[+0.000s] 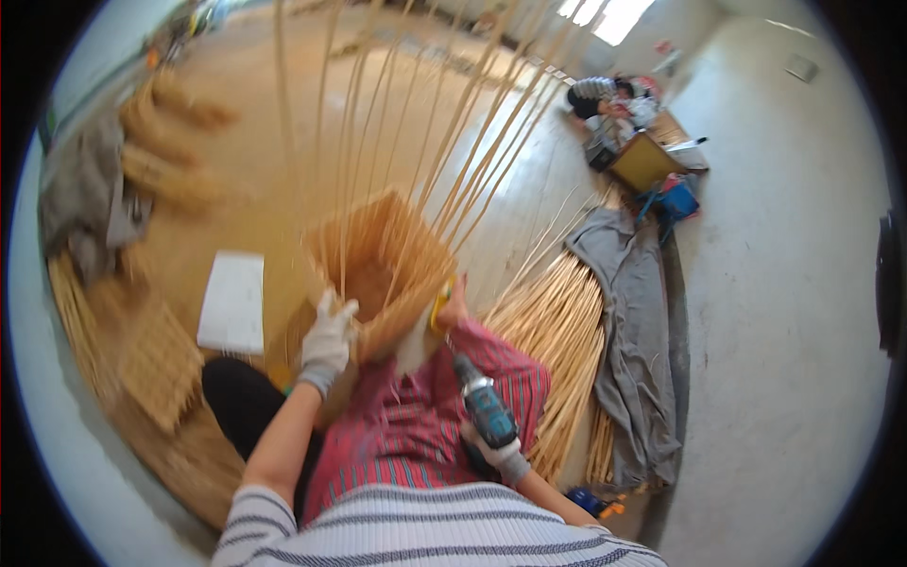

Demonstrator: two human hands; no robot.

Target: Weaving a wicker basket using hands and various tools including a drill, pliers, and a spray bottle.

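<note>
My gloved left hand (pixel 323 345) grips the near left corner of a square wooden box (pixel 411 307) tilted in front of me. Tall thin canes (pixel 472 104) rise from the box, spreading upward. My gloved right hand (pixel 491 452) holds a teal and black power drill (pixel 487 406) over my red striped lap cloth (pixel 378 425), its front end pointing up toward the box. My bare foot (pixel 453 305), with something yellow beside it, is just right of the box.
A white sheet (pixel 230 302) and a woven mat (pixel 159 369) lie on my left, near fibre bundles (pixel 161 180) and grey cloth. Long sticks (pixel 553 359) under grey fabric (pixel 633 378) lie on my right. Another person (pixel 605 99) crouches at back right beside boxes and a blue container (pixel 678 198).
</note>
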